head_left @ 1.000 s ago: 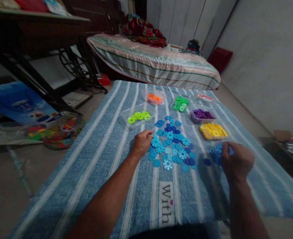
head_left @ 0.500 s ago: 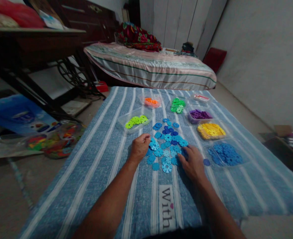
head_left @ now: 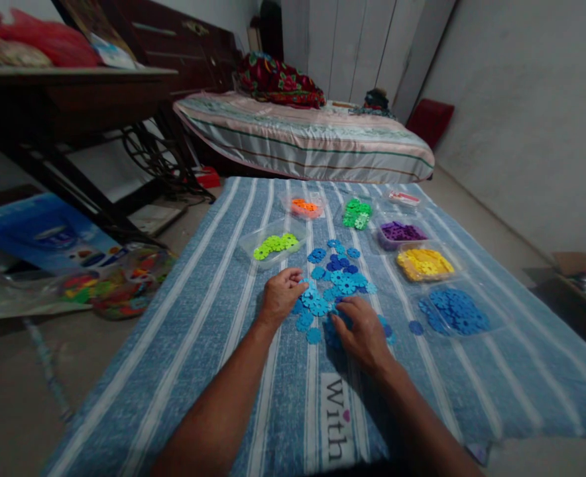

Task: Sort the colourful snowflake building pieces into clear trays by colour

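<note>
**A:** How much free room is around the hands?

**B:** The left hand (head_left: 282, 296) rests on the striped blue cloth (head_left: 213, 331) at the left edge of the pile of blue discs (head_left: 335, 281). To its left the cloth is bare up to the cloth's edge, then comes the floor. The right hand (head_left: 362, 331) lies on the near side of the same pile. Below both hands there is only bare cloth with some printed letters.

**B:** What is hard to see?

**A:** The left hand is loosely curled, fingertips on the discs; whether it grips one, I cannot tell. The right hand is palm down, fingers bent over the discs, and it covers those under it, so I cannot tell if it holds any. The picture is dim, and the forearms are cut off at the bottom.

**A:** And the containers?

**B:** To the right of the right hand, a clear tray of dark blue discs (head_left: 455, 311). Beyond it, yellow discs (head_left: 425, 263), then purple discs (head_left: 402, 232). Beyond the left hand, a tray of lime discs (head_left: 274, 243). Farther off, orange discs (head_left: 305, 206) and green discs (head_left: 356, 213).
</note>
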Available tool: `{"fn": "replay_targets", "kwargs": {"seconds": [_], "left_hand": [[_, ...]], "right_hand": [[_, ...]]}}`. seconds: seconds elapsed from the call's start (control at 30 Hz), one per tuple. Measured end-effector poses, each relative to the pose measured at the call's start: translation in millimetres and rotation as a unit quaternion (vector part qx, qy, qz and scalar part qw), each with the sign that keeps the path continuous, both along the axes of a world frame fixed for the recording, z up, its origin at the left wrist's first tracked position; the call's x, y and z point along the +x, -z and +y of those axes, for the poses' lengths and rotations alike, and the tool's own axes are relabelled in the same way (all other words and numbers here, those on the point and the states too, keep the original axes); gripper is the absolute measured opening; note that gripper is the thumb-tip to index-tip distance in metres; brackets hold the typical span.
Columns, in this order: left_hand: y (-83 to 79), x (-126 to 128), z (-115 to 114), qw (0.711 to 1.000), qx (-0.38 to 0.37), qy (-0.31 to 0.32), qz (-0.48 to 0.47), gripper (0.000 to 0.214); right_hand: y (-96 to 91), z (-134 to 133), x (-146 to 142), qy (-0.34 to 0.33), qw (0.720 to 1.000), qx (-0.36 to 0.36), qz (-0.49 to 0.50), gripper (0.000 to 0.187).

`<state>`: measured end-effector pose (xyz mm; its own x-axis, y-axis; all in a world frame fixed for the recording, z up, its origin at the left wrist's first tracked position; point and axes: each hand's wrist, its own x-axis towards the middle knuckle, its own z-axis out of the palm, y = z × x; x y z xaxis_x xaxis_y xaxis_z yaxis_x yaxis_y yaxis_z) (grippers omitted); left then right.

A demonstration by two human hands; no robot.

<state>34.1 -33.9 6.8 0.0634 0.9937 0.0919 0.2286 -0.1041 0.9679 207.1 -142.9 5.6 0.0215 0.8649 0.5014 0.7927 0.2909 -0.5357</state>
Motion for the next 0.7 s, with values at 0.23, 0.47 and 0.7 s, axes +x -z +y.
{"fn": "replay_targets", "kwargs": {"seconds": [0.23,0.47,0.7], "left_hand": [[-2.2,-4,-1,0.997,-0.039,0.013,-0.068,0.043],[-2.4,-7,-2,0.995,-0.052,0.031,-0.082,0.042],[-3.3,-6,-1,0.995,-0.058,0.032,-0.079,0.035]], "right_hand": [[-11.4,33,-3,-0.047,0.998,-0.007,-0.037,0.014],[-9.3,71,28,0.021,0.999,0.005,-0.030,0.018],[12.2,80,59,0.094,0.995,-0.016,0.028,0.028]]}}
